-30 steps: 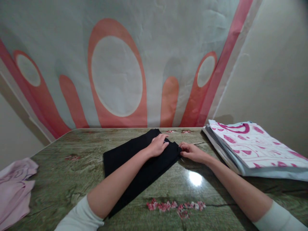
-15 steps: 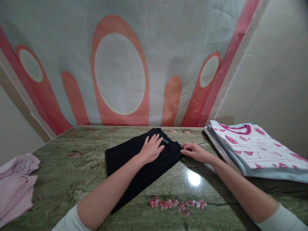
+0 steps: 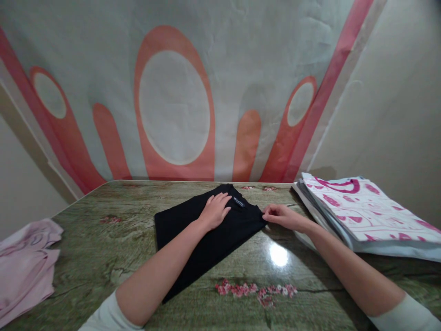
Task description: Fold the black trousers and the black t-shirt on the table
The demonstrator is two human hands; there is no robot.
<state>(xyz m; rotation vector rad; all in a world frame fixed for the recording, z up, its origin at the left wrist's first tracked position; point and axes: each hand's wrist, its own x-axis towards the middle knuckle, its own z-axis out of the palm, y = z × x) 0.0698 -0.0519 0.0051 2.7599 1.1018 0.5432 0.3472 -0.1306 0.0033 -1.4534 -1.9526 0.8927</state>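
Observation:
A black T-shirt (image 3: 220, 239) lies folded and slanted on the table, its neckline and a small label (image 3: 238, 202) at the far right end. My left hand (image 3: 215, 211) rests flat on top of it, just left of the label, fingers stretched out. At the shirt's right corner my right hand (image 3: 280, 216) pinches the black cloth between thumb and fingers. Part of the shirt's near left side is hidden under my left forearm.
A stack of folded clothes, topped by a white shirt with pink print (image 3: 372, 211), stands on the right. At the left edge lies a pink garment (image 3: 27, 271). The wood-patterned table (image 3: 113, 257) ends at a wall with an orange-and-white printed sheet (image 3: 227, 69).
My right hand and the pinched shirt corner have shifted slightly right. My left hand stays flat on the shirt, and the label shows more fully. The view has moved a little.

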